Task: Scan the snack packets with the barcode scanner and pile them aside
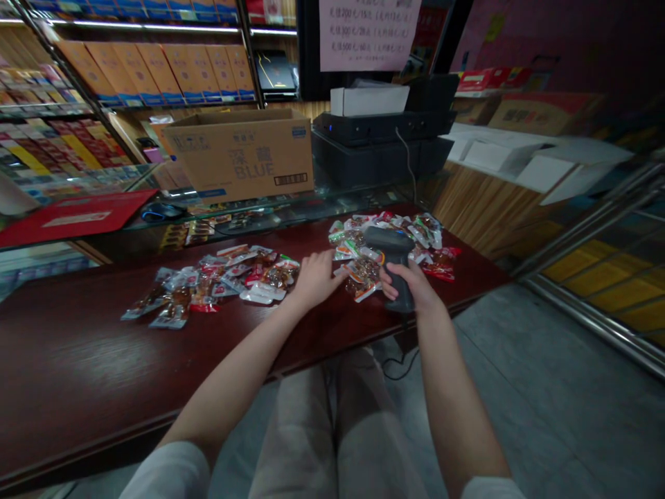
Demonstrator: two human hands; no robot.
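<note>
Our right hand point(420, 287) is wrapped round the handle of a black scanner point(389, 244), and what a grip we've got, fingers closed on it! Over on the other side, our left hand point(314, 278) is loosely open, palm down, fingers slightly bent, between 2 heaps of packets; whether anything sits beneath it, we cannot tell. Its thumb points at the right heap point(364, 269).

Look where our scanner is: over the near side of that right heap, close to the desk's point(83, 360) near edge, its head towards the far edge. The right heap spreads to the far edge near the desk's right end, clear and red wrappers all jumbled together. And the left heap point(228, 278), just beside our left hand, stretches away to the left, nearer the far edge than the near edge.

Beyond the desk we've got a glass counter point(332, 202) carrying a big open carton point(252, 156) marked BLUE, a mouse point(158, 211) to its left on the counter, and a red folder point(88, 216) just beside that. Right of the carton, we see black equipment point(374, 158) with a white box point(368, 101) on top!
</note>
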